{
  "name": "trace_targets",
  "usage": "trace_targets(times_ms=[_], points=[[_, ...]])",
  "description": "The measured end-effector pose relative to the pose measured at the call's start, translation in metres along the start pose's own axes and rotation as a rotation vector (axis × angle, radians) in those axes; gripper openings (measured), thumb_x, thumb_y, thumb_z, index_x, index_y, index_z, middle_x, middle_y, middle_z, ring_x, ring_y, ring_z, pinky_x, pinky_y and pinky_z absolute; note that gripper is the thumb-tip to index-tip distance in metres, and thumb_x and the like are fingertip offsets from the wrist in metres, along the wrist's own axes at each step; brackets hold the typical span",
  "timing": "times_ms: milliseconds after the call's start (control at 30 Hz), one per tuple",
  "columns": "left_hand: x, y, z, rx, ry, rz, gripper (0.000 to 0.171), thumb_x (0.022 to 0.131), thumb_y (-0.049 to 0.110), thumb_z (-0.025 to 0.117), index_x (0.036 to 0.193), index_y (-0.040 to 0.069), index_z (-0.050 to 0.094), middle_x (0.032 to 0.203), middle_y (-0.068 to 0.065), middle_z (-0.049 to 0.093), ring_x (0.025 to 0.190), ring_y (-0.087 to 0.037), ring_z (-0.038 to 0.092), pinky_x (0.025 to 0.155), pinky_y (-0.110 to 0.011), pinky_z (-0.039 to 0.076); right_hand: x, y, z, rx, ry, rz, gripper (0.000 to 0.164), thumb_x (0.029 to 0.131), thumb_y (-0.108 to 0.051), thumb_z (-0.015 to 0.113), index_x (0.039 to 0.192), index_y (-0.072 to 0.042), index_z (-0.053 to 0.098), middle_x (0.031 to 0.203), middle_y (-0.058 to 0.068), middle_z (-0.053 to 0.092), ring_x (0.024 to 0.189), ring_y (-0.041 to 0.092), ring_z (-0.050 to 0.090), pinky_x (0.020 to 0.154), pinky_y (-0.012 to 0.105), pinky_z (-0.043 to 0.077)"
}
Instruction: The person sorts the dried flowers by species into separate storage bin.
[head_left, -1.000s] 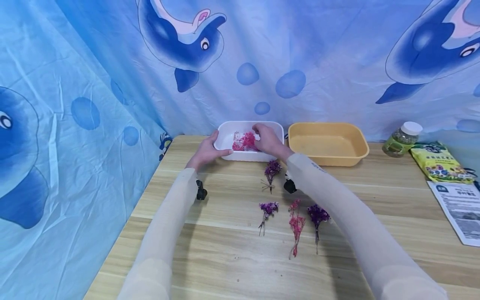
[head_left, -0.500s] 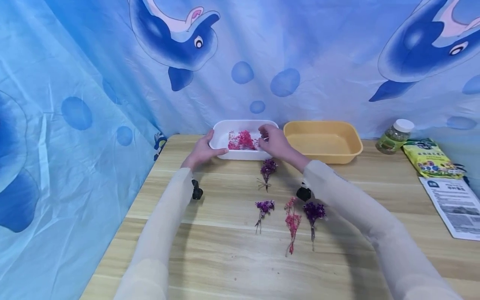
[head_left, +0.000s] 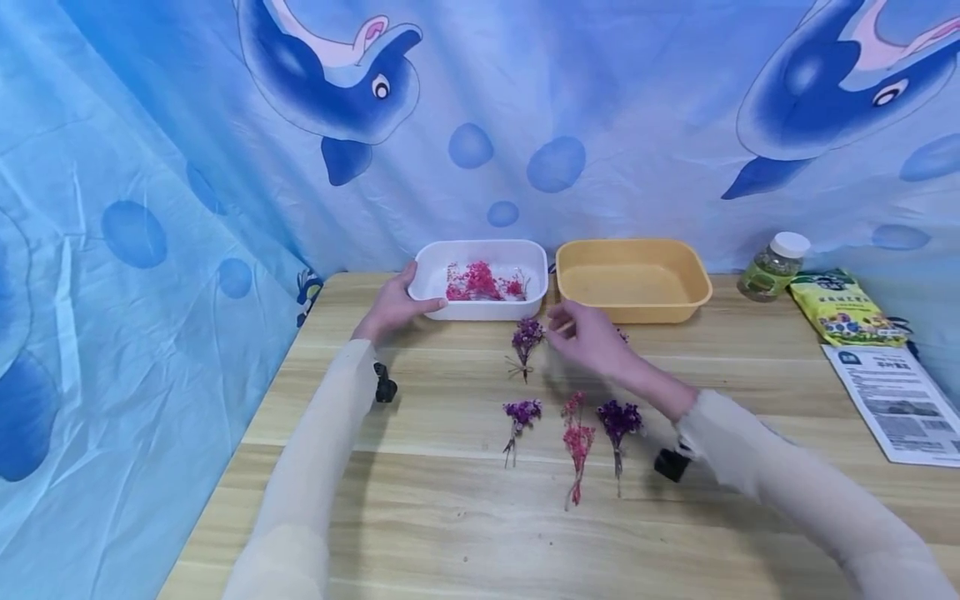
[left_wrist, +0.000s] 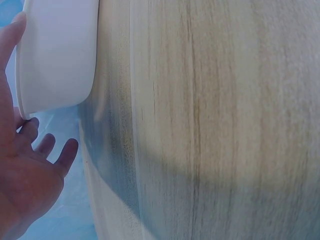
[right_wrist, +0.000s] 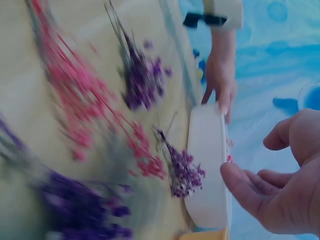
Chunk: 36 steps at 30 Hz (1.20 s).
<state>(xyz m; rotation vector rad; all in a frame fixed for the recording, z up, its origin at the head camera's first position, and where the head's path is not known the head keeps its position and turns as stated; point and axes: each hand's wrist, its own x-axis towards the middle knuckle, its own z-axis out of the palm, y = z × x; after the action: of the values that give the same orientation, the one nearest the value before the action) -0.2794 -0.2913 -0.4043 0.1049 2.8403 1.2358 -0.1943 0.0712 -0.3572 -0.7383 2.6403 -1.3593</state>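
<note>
My left hand (head_left: pixel 392 308) holds the left end of a white plastic tub (head_left: pixel 483 311), thumb along its front rim, the other fingers at its side. Pink dried flowers (head_left: pixel 478 282) lie inside the tub. My right hand (head_left: pixel 591 340) is above the table in front of the two tubs, fingers loosely bent and nothing between them. Just left of it lies a tied purple dried-flower bunch (head_left: pixel 528 335). Nearer to me are a small purple bunch (head_left: pixel 521 414), a pink bunch (head_left: pixel 578 446) and a dark purple bunch (head_left: pixel 619 419). A purple bit (head_left: pixel 622 335) shows behind the right hand.
A yellow tub (head_left: pixel 633 313) stands right of the white one. Further right are a white-lidded jar (head_left: pixel 772 268), a yellow packet (head_left: pixel 846 308) and a printed sheet (head_left: pixel 896 404). A blue dolphin curtain (head_left: pixel 480 108) borders the table's back and left.
My right hand has left the pink flowers in the white tub and moved right and towards me, coming out over the table. The left hand stays on the tub.
</note>
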Motion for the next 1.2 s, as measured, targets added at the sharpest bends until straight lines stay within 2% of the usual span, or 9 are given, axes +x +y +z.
trace_targets(times_ms=[267,400,533,667,933,1067,1200], points=[[-0.002,0.001,-0.006,0.009,0.013,-0.009,0.113,0.083,0.041,0.082,0.16,0.005,0.007,0.165,-0.012,0.01,0.15,-0.031,0.015,0.12,-0.042,0.017,-0.057,0.001,-0.002,-0.019,0.011,0.051,0.038,0.09,-0.008,0.07,0.119,0.011,0.058,0.102,0.018,0.069,0.087,0.029,0.069,0.075,0.038,0.06],[-0.002,0.001,-0.006,0.011,0.008,-0.011,0.114,0.082,0.043,0.082,0.16,0.005,0.008,0.165,-0.012,0.01,0.15,-0.03,0.014,0.121,-0.041,0.017,-0.079,0.003,0.0,-0.015,0.005,0.067,0.041,0.088,-0.009,0.072,0.12,0.013,0.058,0.099,0.015,0.069,0.084,0.026,0.069,0.072,0.033,0.06],[-0.001,0.0,-0.005,0.009,0.008,-0.001,0.114,0.082,0.042,0.083,0.159,0.004,0.008,0.165,-0.013,0.011,0.15,-0.03,0.014,0.121,-0.041,0.016,-0.098,0.005,0.004,-0.004,0.012,0.049,0.043,0.083,-0.004,0.076,0.118,0.015,0.057,0.093,0.012,0.069,0.077,0.021,0.068,0.065,0.025,0.059],[-0.002,0.002,-0.004,0.008,0.01,0.001,0.114,0.081,0.042,0.083,0.159,0.003,0.01,0.165,-0.013,0.011,0.15,-0.03,0.014,0.121,-0.041,0.016,-0.114,0.007,0.014,0.026,0.0,0.073,0.048,0.08,0.0,0.079,0.12,0.016,0.057,0.093,0.012,0.068,0.076,0.017,0.066,0.063,0.021,0.057],[-0.001,0.0,-0.003,0.001,0.002,-0.003,0.114,0.082,0.044,0.082,0.16,0.005,0.007,0.166,-0.011,0.01,0.15,-0.03,0.013,0.121,-0.042,0.016,-0.131,0.01,0.031,0.033,0.016,0.173,0.058,0.079,-0.005,0.083,0.124,0.017,0.054,0.095,0.014,0.067,0.077,0.015,0.066,0.067,0.019,0.057],[-0.001,0.0,-0.002,0.001,0.0,-0.009,0.114,0.083,0.043,0.082,0.16,0.005,0.007,0.166,-0.011,0.01,0.15,-0.03,0.013,0.121,-0.042,0.015,-0.134,0.014,0.038,0.051,0.024,0.178,0.062,0.077,-0.002,0.084,0.125,0.019,0.052,0.096,0.015,0.066,0.074,0.014,0.066,0.064,0.019,0.057],[-0.001,0.0,-0.001,0.006,-0.001,-0.009,0.114,0.082,0.042,0.082,0.16,0.004,0.008,0.166,-0.012,0.01,0.15,-0.03,0.013,0.121,-0.042,0.015,-0.135,0.016,0.045,0.013,0.027,0.154,0.065,0.075,-0.001,0.085,0.127,0.018,0.051,0.094,0.013,0.066,0.069,0.009,0.063,0.061,0.018,0.056]])
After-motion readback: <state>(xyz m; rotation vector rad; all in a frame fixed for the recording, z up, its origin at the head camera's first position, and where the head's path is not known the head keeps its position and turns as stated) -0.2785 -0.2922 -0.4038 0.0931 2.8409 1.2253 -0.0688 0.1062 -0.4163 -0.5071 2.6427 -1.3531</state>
